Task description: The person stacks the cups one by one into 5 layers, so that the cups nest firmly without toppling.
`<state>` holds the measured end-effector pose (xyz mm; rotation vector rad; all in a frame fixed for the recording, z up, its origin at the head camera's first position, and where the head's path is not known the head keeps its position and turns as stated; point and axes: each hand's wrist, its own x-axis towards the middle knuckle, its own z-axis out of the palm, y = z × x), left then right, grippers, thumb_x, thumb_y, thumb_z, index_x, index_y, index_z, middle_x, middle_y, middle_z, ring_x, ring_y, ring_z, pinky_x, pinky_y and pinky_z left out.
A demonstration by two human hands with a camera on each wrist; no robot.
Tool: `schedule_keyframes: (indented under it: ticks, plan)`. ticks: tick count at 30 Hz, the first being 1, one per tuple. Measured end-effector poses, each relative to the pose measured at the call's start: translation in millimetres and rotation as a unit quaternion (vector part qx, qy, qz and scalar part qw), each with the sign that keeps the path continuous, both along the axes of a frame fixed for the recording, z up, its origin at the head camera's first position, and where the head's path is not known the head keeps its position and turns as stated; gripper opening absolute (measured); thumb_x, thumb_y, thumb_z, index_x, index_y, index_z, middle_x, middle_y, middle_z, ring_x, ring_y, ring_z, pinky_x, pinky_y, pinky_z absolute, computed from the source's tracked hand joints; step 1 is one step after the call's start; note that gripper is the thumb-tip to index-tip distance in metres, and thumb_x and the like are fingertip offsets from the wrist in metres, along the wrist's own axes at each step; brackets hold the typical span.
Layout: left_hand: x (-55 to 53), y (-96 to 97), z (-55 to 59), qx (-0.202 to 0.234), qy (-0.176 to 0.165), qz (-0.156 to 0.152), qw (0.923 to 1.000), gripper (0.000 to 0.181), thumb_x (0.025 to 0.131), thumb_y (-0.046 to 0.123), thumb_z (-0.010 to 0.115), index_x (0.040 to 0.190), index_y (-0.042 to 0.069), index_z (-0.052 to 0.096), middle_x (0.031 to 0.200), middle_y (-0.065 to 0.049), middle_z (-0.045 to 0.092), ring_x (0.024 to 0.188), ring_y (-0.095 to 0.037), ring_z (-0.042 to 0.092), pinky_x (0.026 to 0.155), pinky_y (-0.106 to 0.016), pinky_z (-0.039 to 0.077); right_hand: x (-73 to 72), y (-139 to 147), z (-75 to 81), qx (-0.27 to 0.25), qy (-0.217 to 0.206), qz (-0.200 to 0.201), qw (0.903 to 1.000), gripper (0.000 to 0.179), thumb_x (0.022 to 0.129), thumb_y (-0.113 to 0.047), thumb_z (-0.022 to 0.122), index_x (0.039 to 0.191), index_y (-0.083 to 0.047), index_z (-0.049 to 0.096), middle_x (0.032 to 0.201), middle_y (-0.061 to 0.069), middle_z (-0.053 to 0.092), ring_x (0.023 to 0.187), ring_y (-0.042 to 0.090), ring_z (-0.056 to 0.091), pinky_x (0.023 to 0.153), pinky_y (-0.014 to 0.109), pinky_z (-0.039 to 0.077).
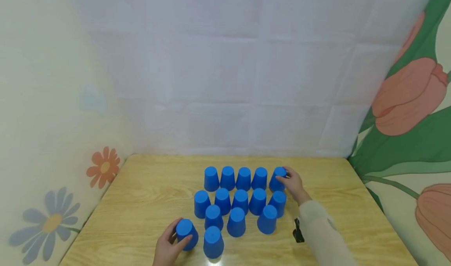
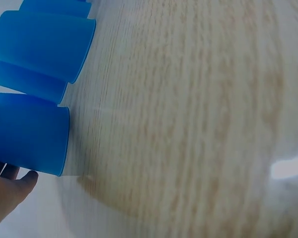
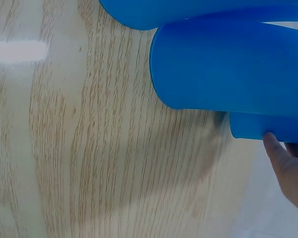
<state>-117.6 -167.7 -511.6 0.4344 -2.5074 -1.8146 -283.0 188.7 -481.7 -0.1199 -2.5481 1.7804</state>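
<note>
the left-hand cup (image 1: 187, 234), blue and upside down, is at the front left of the group on the wooden table (image 1: 141, 203); the left hand (image 1: 167, 246) grips it between thumb and curled fingers. the right hand (image 1: 294, 184) pinches the far-right cup (image 1: 276, 184) of the back row.

only the head view shows the full layout: five cups in back, five in the next row, three before those, and a front cup (image 1: 213, 243) just beside the left-hand one. the left wrist view adds the gripped cup's rim edge side-on, with most of that hand cut off. the right wrist view shows a fingertip against its cup near the rim, partly hidden by a nearer cup (image 3: 228, 69).

a small black object (image 1: 298, 230) lies by the right sleeve (image 1: 322, 227).
</note>
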Motion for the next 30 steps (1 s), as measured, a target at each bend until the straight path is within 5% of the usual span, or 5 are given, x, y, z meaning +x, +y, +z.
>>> schedule_keyframes:
  ticks: [30]
  plan:
    - [3.7,-5.5,-0.9,0.023,-0.029,-0.002,0.9993,0.072,0.067,0.035,0.071,0.126,0.006,0.042,0.126,-0.020,0.040,0.116,-0.039,0.033,0.089,-0.043,0.036,-4.5,-9.2,-4.2,0.006,-0.039,-0.006,0.9992,0.052,0.082,-0.003,0.055,0.128,0.005,0.031,0.127,0.030,0.032,0.115,0.043,0.030,0.089,0.052,0.031]
